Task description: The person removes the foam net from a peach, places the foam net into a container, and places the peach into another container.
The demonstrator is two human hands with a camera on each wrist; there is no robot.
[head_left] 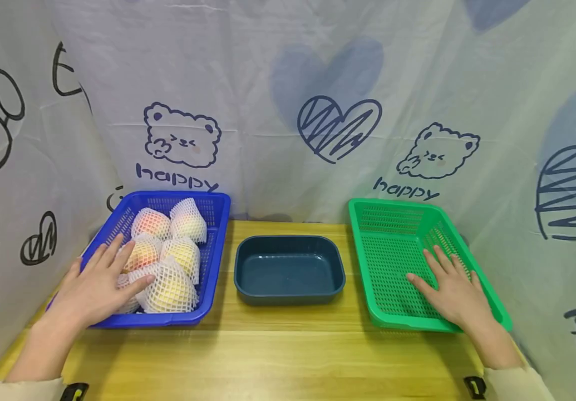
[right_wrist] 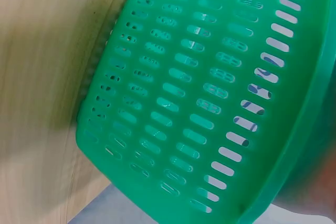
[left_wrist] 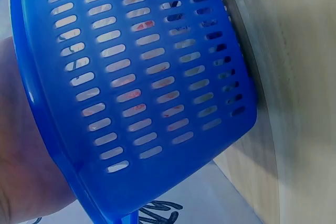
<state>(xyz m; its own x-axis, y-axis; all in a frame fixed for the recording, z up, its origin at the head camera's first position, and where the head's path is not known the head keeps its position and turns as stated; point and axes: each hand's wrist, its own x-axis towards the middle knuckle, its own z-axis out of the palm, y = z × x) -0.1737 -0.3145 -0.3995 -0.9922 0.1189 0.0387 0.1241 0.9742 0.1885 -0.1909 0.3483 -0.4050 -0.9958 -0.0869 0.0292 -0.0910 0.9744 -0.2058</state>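
My left hand spreads its fingers over the left side of a blue basket, its thumb overlapping a fruit in white foam netting. Several such netted fruits, yellow and reddish, fill the basket. My right hand hovers, fingers spread, over the right part of a green basket with nothing in it. Neither hand grips anything. The left wrist view shows the slotted wall of the blue basket, with part of the hand beyond its rim. The green basket's slotted wall fills most of the right wrist view.
Between the baskets stands a dark teal rectangular tub with nothing inside. All three rest on a wooden table. Behind and at both sides hangs a pale curtain printed with bears and hearts, close to the baskets' far edges.
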